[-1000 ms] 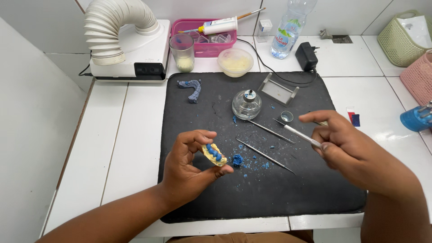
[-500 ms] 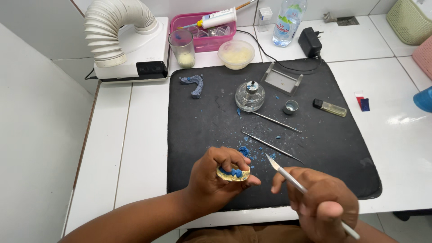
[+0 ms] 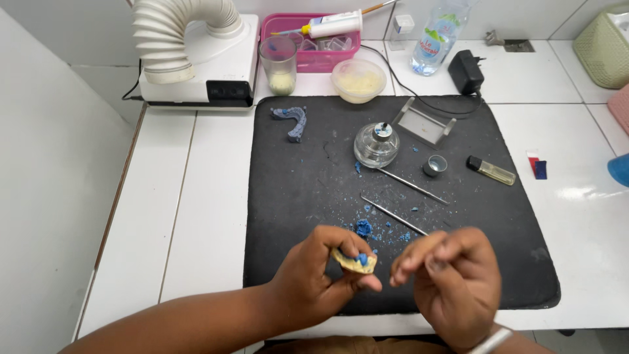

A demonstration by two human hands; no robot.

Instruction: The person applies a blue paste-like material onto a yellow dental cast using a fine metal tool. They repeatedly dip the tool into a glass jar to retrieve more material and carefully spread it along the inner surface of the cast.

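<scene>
My left hand [image 3: 304, 285] pinches a small yellowish dental cast [image 3: 354, 261] with blue wax on it, just above the near edge of a black mat [image 3: 295, 190]. My right hand [image 3: 452, 285] is right beside it, fingers curled, fingertips almost touching the cast. A white handle end of a thin tool [image 3: 493, 339] sticks out below that hand; its tip is hidden. Blue wax crumbs [image 3: 363, 228] lie on the mat just beyond the cast.
On the mat lie two thin metal instruments [image 3: 413, 185], a glass spirit lamp [image 3: 375, 144], a small metal cap [image 3: 434, 165], a lighter [image 3: 491, 170] and a blue arch-shaped piece [image 3: 292, 121]. Behind stand a white suction unit [image 3: 196, 59], cup [image 3: 278, 62], bowl [image 3: 358, 80], pink tray [image 3: 308, 39] and bottle [image 3: 436, 36].
Both hands drew back toward me to the mat's near edge. My right hand brought the thin tool in close to the cast, and its tip is now hidden behind the fingers.
</scene>
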